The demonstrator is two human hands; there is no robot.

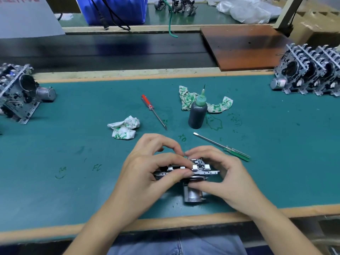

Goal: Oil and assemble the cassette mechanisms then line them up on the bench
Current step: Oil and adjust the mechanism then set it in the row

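A metal cassette mechanism [197,171] with a silver motor underneath sits near the bench's front edge, between both hands. My left hand [147,168] grips its left side, thumb and fingers curled over the frame. My right hand [219,172] grips the right side, fingertips pinching at the top and bottom. A dark oil bottle [197,115] with a green needle tip stands upright behind them. A row of mechanisms [309,74] stands at the far right. A single mechanism [18,92] sits at the far left.
A red-handled screwdriver [153,111] and a green-handled screwdriver [223,147] lie on the green mat [276,144]. Two stained rags [124,127] [189,98] lie near the bottle. A brown board [242,46] rests on the black belt behind.
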